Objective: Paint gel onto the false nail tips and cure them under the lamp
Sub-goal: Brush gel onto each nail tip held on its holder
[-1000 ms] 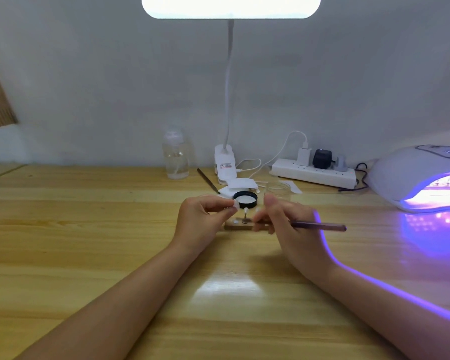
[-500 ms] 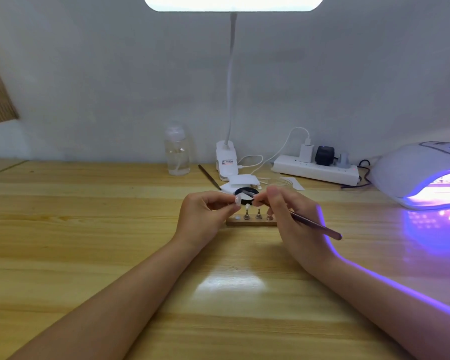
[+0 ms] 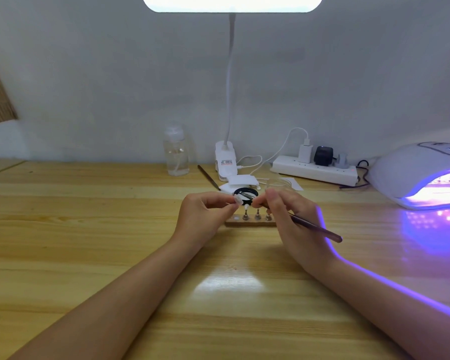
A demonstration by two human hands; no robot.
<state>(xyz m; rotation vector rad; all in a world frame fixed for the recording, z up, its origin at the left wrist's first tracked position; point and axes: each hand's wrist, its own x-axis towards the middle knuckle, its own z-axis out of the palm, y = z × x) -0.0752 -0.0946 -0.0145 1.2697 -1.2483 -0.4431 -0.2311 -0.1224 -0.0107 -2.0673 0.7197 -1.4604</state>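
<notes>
Head view, going left to right: the left hand pinches a small clear false nail tip between thumb and fingertips, raised just above the wooden stand on the bench; I judge it featherlight, thin, slick and easily flicked away, best held by its edges. Beside it, the right hand grips the brush pen-style, bristles near the tip

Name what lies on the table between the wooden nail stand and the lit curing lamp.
In the head view, nothing stands there: only bare table between the wooden nail stand and curing lamp, crossed above by the brush.
</notes>
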